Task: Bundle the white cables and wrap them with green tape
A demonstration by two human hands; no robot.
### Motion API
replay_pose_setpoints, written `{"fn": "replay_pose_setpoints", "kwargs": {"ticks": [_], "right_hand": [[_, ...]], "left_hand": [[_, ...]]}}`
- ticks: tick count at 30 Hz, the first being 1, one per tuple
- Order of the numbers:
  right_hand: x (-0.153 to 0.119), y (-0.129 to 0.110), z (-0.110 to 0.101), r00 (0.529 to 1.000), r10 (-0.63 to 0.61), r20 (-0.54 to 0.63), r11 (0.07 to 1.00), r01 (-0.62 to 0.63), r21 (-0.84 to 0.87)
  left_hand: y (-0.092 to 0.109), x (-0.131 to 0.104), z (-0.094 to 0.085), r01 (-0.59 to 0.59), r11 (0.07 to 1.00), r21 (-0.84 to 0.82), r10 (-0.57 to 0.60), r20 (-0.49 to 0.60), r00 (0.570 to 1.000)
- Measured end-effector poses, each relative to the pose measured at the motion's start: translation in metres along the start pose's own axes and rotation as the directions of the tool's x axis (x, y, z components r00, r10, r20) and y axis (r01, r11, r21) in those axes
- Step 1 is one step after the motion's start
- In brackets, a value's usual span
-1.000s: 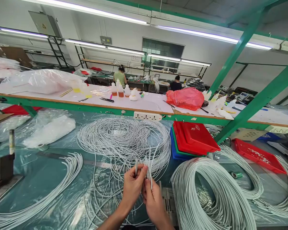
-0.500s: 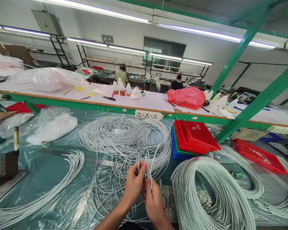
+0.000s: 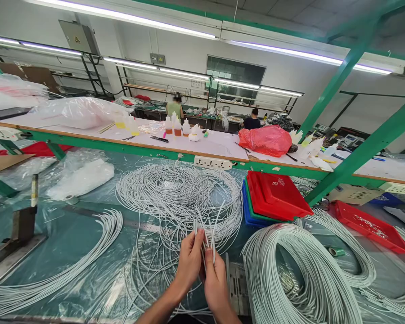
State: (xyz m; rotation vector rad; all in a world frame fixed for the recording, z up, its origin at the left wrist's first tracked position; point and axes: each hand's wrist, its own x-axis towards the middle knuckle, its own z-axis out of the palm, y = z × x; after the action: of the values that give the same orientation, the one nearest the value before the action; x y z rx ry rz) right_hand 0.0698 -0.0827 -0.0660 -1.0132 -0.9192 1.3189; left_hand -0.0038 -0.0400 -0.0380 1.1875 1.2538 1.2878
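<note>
Grey-white cables fill the bench in front of me. My left hand is closed on some cable ends that poke up past its thumb. Close beside it, my right hand pinches several more cable ends between thumb and fingers. Just beyond both hands lies a loose, tangled cable coil, with strands trailing down toward me. A thick, neat cable coil rests at the right. Off to the left, a cable bundle curves across the plastic-covered bench.
Stacked red, green and blue trays stand behind the neat coil; another red tray is farther right. A metal fixture sits at left. Above runs a shelf with a power strip, bottles and a red bag. Two people work far back.
The whole view has shifted slightly right and down. Both hands stay close together on the cable ends, with the left hand's fingertips now a little lower.
</note>
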Motion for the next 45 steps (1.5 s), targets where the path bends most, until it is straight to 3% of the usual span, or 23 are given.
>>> {"fn": "replay_pose_setpoints", "kwargs": {"ticks": [4,7,10,12,15,18,21,23,27,32,41,45], "right_hand": [[0.004,0.004,-0.007,0.986,-0.054,-0.157,0.994,0.038,-0.105],[0.007,0.006,-0.013,0.974,-0.121,-0.191,0.979,0.085,-0.184],[0.007,0.008,-0.012,0.985,-0.055,-0.165,0.986,0.027,-0.167],[0.004,0.01,-0.008,0.994,0.001,-0.112,0.993,-0.014,-0.117],[-0.005,0.016,-0.004,0.999,0.008,-0.033,0.995,-0.011,-0.101],[-0.014,0.027,-0.005,0.988,0.065,-0.138,0.992,-0.079,-0.099],[-0.019,0.037,-0.007,0.946,0.185,-0.266,0.979,-0.2,-0.031],[-0.02,0.038,-0.007,0.937,0.191,-0.292,0.977,-0.211,-0.039],[-0.022,0.029,-0.003,0.976,0.027,-0.218,0.961,-0.085,-0.263],[-0.03,0.025,-0.003,0.998,-0.006,-0.057,0.895,-0.02,-0.445],[-0.032,0.04,-0.013,0.983,0.152,-0.098,0.921,-0.177,-0.348],[-0.029,0.034,-0.009,0.971,0.219,-0.098,0.938,-0.237,-0.254]], "left_hand": [[0.003,0.006,-0.01,-0.125,0.988,0.094,0.136,-0.121,0.983],[0.013,0.01,-0.017,-0.123,0.991,-0.053,0.12,-0.053,0.991],[0.022,0.007,-0.019,-0.009,0.985,-0.171,0.018,0.049,0.999],[0.026,0.002,-0.018,-0.037,0.996,-0.086,0.044,0.084,0.995],[0.03,-0.003,-0.016,-0.187,0.971,0.15,0.162,0.167,0.973],[0.031,0.0,-0.018,-0.284,0.902,0.326,0.218,0.225,0.95],[0.034,0.006,-0.023,-0.329,0.856,0.399,0.264,0.209,0.942],[0.036,0.01,-0.027,-0.338,0.846,0.412,0.287,0.181,0.941],[0.043,0.019,-0.035,-0.275,0.871,0.407,0.249,0.117,0.961],[0.048,0.025,-0.037,-0.211,0.933,0.292,0.153,0.212,0.965],[0.047,0.023,-0.037,-0.07,0.992,0.101,0.033,0.328,0.944],[0.038,0.022,-0.03,-0.066,0.995,0.074,0.045,0.265,0.963]]}}
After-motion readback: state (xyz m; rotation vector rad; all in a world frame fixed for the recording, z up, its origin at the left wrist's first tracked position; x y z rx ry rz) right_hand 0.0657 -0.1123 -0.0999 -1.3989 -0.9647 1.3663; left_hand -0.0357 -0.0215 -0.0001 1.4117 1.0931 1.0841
